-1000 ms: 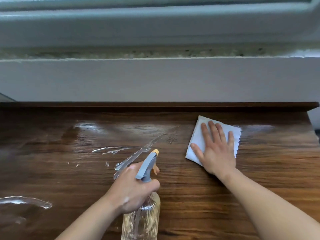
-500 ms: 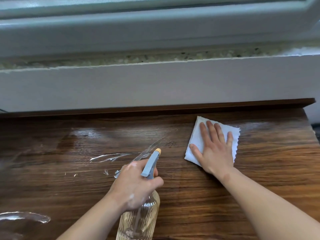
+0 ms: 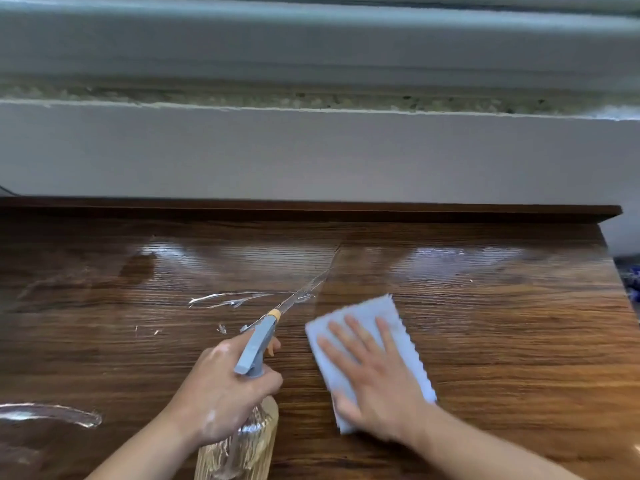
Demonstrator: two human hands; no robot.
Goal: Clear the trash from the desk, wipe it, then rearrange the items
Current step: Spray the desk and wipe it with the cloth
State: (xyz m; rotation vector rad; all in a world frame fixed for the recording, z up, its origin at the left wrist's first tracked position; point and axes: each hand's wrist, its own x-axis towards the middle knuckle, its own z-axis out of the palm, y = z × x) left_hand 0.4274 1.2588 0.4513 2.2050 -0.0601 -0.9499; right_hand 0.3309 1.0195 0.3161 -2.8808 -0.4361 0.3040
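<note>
My left hand (image 3: 221, 393) grips the neck of a clear ribbed spray bottle (image 3: 242, 445) with a grey trigger head and an orange nozzle tip, which points up and to the right. Lying flat with fingers spread, my right hand (image 3: 377, 379) presses a white cloth (image 3: 367, 320) with a scalloped edge onto the wooden desk (image 3: 502, 341). The cloth is blurred by motion. Wet streaks (image 3: 235, 299) glisten on the desk left of the nozzle.
A raised wooden ledge (image 3: 311, 211) runs along the desk's back edge, below a white wall and a grey window frame. The desk's right edge (image 3: 623, 296) drops off near a patterned blue item. A curved wet streak (image 3: 52, 412) lies at the lower left.
My right hand has slid the cloth down and to the left, toward me and closer to the spray bottle. My left hand with the bottle stays about where it was.
</note>
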